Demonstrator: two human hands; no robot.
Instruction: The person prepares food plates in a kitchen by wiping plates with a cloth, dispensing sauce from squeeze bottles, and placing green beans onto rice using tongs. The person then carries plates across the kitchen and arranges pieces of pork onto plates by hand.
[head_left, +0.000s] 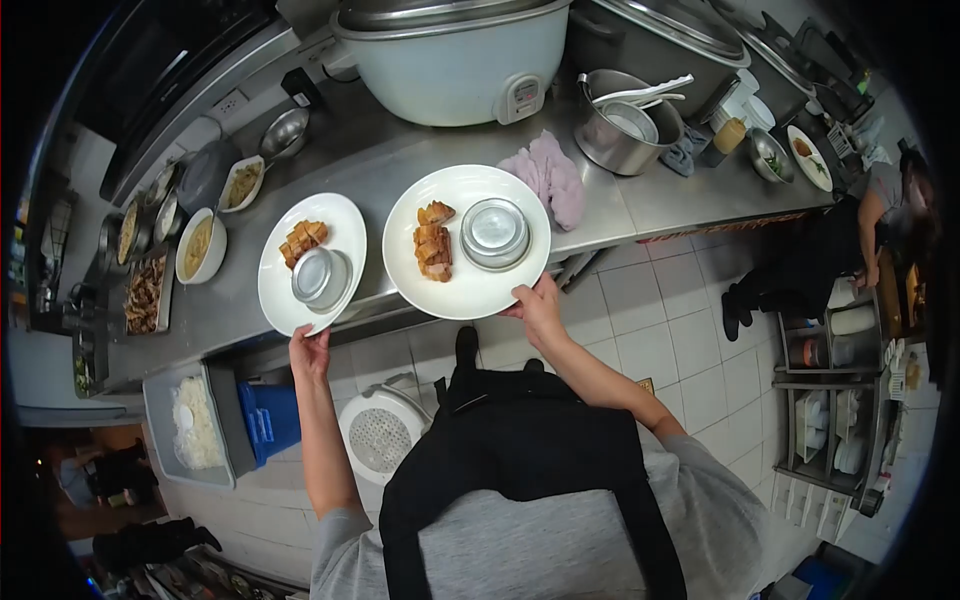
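My left hand (309,352) grips the near rim of a white oval plate (345,215), its fingers tucked under the edge. On that plate sit sliced browned meat (303,241) and a small metal bowl (321,278). My right hand (538,308) is closed on the lower right rim of a larger white plate (425,200). Another portion of sliced browned meat (434,245) lies on its left side, with a round metal bowl (495,232) upside down beside it. Both plates are at the front edge of the steel counter (400,150).
A big rice cooker (450,70) stands behind the plates. A pink cloth (550,180) and a steel pot (625,140) are to the right. White bowls (203,248) and a meat tray (150,290) sit left. Another person (850,230) stands at far right.
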